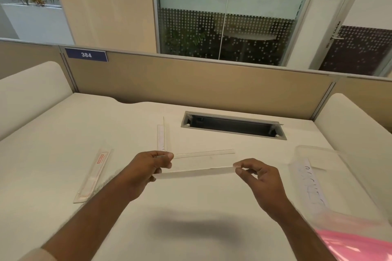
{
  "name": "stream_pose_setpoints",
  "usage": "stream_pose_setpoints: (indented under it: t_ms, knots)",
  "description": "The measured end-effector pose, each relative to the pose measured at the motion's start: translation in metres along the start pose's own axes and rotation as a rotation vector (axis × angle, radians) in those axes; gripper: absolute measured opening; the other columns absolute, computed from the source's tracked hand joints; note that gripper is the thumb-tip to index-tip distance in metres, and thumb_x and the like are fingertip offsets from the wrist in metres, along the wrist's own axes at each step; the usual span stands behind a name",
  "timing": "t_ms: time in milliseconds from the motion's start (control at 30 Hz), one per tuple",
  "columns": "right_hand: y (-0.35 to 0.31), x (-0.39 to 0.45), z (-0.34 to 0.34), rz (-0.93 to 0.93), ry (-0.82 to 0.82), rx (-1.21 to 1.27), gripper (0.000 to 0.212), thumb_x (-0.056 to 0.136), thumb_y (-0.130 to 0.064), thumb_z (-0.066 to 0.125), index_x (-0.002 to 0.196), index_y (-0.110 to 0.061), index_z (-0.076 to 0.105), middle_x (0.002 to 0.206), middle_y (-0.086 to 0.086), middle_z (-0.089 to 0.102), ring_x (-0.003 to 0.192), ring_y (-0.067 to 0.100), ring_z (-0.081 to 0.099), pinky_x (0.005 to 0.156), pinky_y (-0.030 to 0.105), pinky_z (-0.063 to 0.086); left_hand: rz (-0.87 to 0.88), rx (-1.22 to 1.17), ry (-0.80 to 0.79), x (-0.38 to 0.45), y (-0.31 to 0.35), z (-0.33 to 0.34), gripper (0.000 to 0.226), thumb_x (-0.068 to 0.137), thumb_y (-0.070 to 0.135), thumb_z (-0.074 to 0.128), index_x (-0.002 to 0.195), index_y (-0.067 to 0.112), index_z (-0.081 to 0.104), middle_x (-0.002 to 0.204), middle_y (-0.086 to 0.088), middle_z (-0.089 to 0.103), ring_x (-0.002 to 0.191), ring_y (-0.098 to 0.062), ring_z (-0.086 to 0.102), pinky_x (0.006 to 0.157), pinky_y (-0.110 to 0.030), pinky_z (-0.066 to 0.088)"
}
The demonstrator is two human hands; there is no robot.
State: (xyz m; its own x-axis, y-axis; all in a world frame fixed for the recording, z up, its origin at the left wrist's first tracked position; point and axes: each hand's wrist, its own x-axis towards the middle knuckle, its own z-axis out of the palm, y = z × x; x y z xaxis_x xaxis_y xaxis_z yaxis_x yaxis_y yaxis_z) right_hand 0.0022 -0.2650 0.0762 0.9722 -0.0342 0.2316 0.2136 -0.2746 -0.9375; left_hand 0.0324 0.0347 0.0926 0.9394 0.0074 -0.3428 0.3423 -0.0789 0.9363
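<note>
- The clear plastic strip (197, 172) was up in the air over the middle of the counter (63, 133), lying pretty much level and running left to right between both hands.
- Left hand (146, 167) had its grip pinched on the strip's left end, thumb on top and fingers curled under. The right hand (258, 178) pinched the right end between thumb and fingertips, a narrow grip.
- A second clear edge ran just behind it, and it was honestly hard to tell whether that was the same piece.
- Just past the left hand, another clear piece (163, 136) sat on the counter, pointing away from the person.
- Off to the left lay a long clear packet with a red label (94, 174).
- On the right sat a see-through box (314, 154) with a scribbled paper slip (311, 186) in it, and something pink (356, 246) nearer the corner.
- Further back there was a cable slot (233, 126), then the beige partition (191, 82) with a blue "384" sign (86, 54).
</note>
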Motion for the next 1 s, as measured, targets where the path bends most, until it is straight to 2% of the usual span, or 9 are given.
stream_pose_setpoints:
  t_ms: [100, 233, 333, 467, 567, 733, 800, 900, 1000]
  knots:
    - [0.002, 0.003, 0.003, 0.007, 0.056, 0.029, 0.016, 0.084, -0.014, 0.072, 0.084, -0.029, 0.076, 0.086, -0.007, 0.075, 0.082, 0.009, 0.066, 0.074, 0.015, 0.051, 0.019, -0.086, -0.007, 0.0, 0.004, 0.004, 0.032, 0.082, 0.034, 0.073, 0.106, 0.013, 0.073, 0.077, 0.004, 0.071, 0.082, -0.019, 0.054, 0.078, -0.035, 0.039]
    - [0.001, 0.005, 0.005, 0.072, 0.11, 0.154, 0.013, 0.085, -0.015, 0.07, 0.087, -0.026, 0.078, 0.087, -0.003, 0.077, 0.085, 0.013, 0.07, 0.074, 0.022, 0.056, 0.099, -0.282, -0.109, -0.003, 0.0, 0.001, 0.046, 0.082, 0.044, 0.069, 0.12, 0.018, 0.066, 0.102, -0.004, 0.075, 0.1, -0.022, 0.062, 0.095, -0.037, 0.042]
    - [-0.002, 0.005, 0.004, 0.113, 0.148, 0.236, 0.019, 0.085, -0.012, 0.069, 0.082, -0.029, 0.079, 0.084, -0.004, 0.077, 0.078, 0.005, 0.069, 0.066, 0.013, 0.052, 0.147, -0.287, -0.142, -0.007, -0.008, -0.004, 0.057, 0.077, 0.048, 0.068, 0.128, 0.026, 0.058, 0.106, 0.002, 0.074, 0.104, -0.017, 0.062, 0.091, -0.034, 0.042]
    - [-0.005, 0.006, 0.001, 0.16, 0.169, 0.256, 0.013, 0.085, -0.012, 0.069, 0.081, -0.021, 0.078, 0.08, -0.003, 0.077, 0.071, 0.002, 0.066, 0.063, 0.012, 0.051, 0.196, -0.258, -0.045, -0.013, -0.019, -0.003, 0.072, 0.062, 0.049, 0.079, 0.126, 0.026, 0.053, 0.109, -0.003, 0.076, 0.1, -0.015, 0.065, 0.087, -0.034, 0.042]
    - [-0.008, 0.007, -0.001, 0.193, 0.158, 0.273, 0.012, 0.086, -0.011, 0.067, 0.085, -0.017, 0.076, 0.079, -0.004, 0.077, 0.067, 0.001, 0.065, 0.061, 0.012, 0.051, 0.234, -0.21, 0.029, -0.018, -0.024, -0.001, 0.056, 0.07, 0.034, 0.084, 0.118, 0.017, 0.059, 0.103, -0.002, 0.077, 0.096, -0.016, 0.066, 0.082, -0.031, 0.044]
    - [-0.014, 0.009, -0.003, 0.233, 0.102, 0.242, 0.013, 0.089, -0.01, 0.064, 0.087, -0.015, 0.077, 0.083, 0.001, 0.077, 0.072, 0.007, 0.066, 0.063, 0.017, 0.053, 0.28, -0.146, 0.057, -0.018, -0.027, -0.001, 0.021, 0.089, 0.024, 0.066, 0.105, 0.014, 0.074, 0.103, -0.003, 0.077, 0.091, -0.014, 0.065, 0.082, -0.032, 0.047]
    - [-0.018, 0.01, -0.004, 0.254, 0.091, 0.238, 0.012, 0.089, -0.011, 0.064, 0.087, -0.014, 0.076, 0.085, 0.003, 0.078, 0.076, 0.014, 0.067, 0.068, 0.021, 0.055, 0.27, -0.152, 0.065, -0.017, -0.028, -0.003, 0.018, 0.092, 0.02, 0.062, 0.101, 0.012, 0.076, 0.099, -0.007, 0.077, 0.087, -0.017, 0.065, 0.08, -0.033, 0.048]
    - [-0.022, 0.012, -0.006, 0.289, 0.089, 0.206, 0.011, 0.088, -0.014, 0.066, 0.09, -0.01, 0.076, 0.09, 0.013, 0.076, 0.082, 0.026, 0.064, 0.08, 0.037, 0.056, 0.254, -0.147, 0.054, -0.016, -0.028, -0.007, 0.018, 0.093, 0.018, 0.062, 0.096, 0.012, 0.078, 0.092, -0.008, 0.077, 0.078, -0.016, 0.064, 0.08, -0.035, 0.048]
    - [-0.026, 0.014, -0.006, 0.314, 0.09, 0.179, 0.011, 0.088, -0.015, 0.066, 0.088, -0.01, 0.075, 0.091, 0.015, 0.075, 0.084, 0.03, 0.063, 0.086, 0.044, 0.054, 0.236, -0.142, 0.037, -0.015, -0.028, -0.009, 0.018, 0.093, 0.02, 0.062, 0.095, 0.014, 0.079, 0.095, -0.01, 0.078, 0.081, -0.017, 0.066, 0.081, -0.036, 0.048]
